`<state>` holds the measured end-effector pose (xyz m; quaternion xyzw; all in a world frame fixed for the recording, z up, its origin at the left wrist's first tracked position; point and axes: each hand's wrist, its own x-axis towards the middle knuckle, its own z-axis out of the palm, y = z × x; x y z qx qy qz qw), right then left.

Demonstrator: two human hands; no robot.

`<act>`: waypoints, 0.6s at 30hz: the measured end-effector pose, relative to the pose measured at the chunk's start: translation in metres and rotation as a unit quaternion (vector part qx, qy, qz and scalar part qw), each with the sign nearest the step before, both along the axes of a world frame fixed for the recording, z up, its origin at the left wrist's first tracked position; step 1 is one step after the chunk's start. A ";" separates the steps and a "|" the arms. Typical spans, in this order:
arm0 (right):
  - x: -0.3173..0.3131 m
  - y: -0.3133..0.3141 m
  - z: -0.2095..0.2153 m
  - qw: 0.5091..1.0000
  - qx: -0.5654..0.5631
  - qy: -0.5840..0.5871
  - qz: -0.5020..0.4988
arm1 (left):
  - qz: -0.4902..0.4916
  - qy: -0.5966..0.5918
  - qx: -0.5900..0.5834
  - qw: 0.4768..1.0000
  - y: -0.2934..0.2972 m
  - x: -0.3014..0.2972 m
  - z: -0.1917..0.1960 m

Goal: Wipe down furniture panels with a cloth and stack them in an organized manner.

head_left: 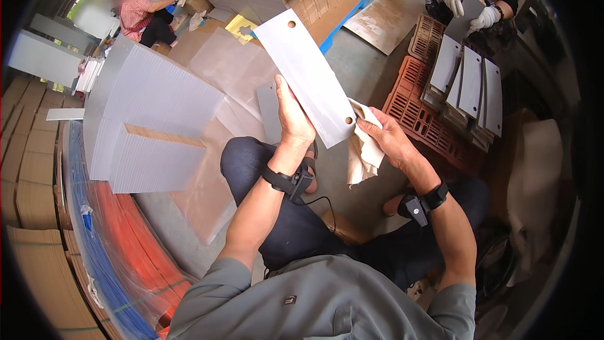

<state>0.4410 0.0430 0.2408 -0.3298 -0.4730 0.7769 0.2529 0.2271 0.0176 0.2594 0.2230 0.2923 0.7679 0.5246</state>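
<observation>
The person sat low with the knees bent and held a long grey plate (308, 75) up in front of the body. The plate was flat and rectangular, with one small round hole near its far end and another near its close end. It was tilted, the far end pointing up and to the left. The left hand (292, 119) was clenched around the lower left edge of the plate, the thumb lying on its face. The right hand (390, 138) grasped a crumpled pale cloth (365, 148) and pressed it against the lower end of the plate, just beside the close hole. Both wrists carried a black band with a small device.

On the right, an orange plastic crate (415, 110) lay on the concrete floor (358, 63), and several grey plates (469, 85) of the same kind stood leaning in a row on it. Behind the crate, another person with white gloves (469, 9) held one more plate. On the left, stacks of white corrugated sheets (151, 119) lay near brown cardboard boxes (28, 170). Far on the upper left, a third person in a red shirt (135, 16) sat among the sheets.
</observation>
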 end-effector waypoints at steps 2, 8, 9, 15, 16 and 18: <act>0.000 0.000 0.001 1.000 0.006 -0.008 -0.001 | -0.014 0.021 -0.016 1.000 -0.001 0.001 -0.003; 0.024 0.027 0.016 0.956 0.213 -0.089 -0.180 | 0.055 0.175 -0.069 0.981 -0.010 0.010 -0.009; 0.026 0.029 0.031 0.915 0.307 -0.115 -0.235 | 0.061 0.271 -0.068 0.958 -0.013 0.013 -0.010; 0.000 0.016 0.067 0.675 0.700 -0.202 -0.114 | 0.037 0.559 -0.035 0.828 -0.038 0.047 -0.026; -0.001 0.025 0.067 0.666 0.702 -0.190 -0.165 | 0.027 0.568 -0.043 0.821 -0.039 0.050 -0.021; 0.015 0.066 0.065 0.631 0.678 -0.258 -0.275 | 0.009 0.577 -0.051 0.815 -0.044 0.056 -0.009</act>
